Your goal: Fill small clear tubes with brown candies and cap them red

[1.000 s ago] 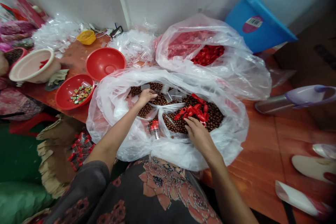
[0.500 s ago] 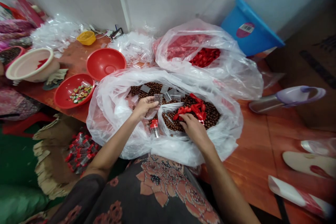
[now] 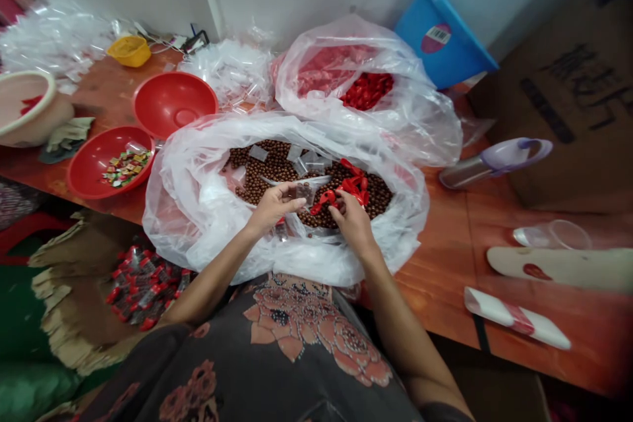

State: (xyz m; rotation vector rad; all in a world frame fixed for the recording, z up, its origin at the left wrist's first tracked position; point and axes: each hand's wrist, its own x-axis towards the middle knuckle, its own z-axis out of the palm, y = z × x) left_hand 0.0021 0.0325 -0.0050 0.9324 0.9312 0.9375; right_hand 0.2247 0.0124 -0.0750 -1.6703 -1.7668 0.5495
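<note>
Left hand [image 3: 273, 207]: fingers pinched together on a small clear plastic bag [image 3: 305, 192], light, soft, slippery, best held by its edge.
Right hand [image 3: 353, 222]: fingertips among red plastic caps [image 3: 353, 183], grip unclear.
Place: both within the white plastic sack [image 3: 173, 211], above brown beads [image 3: 274, 171].

Cutting off the white basin [image 3: 24, 109] at the left edge and the pale curved board [image 3: 558, 268] at the right edge. Blurring the black lettering on the cardboard carton [image 3: 578, 72] and the red-capped bottles [image 3: 143, 287] on the torn cardboard [image 3: 54, 303]. Hiding part of the red caps [image 3: 349, 188] behind the right hand's fingers [image 3: 349, 214]. Shrinking the contents of the small clear bag [image 3: 306, 192] and the sweets [image 3: 126, 167] in the red bowl [image 3: 82, 175] past telling.
</note>
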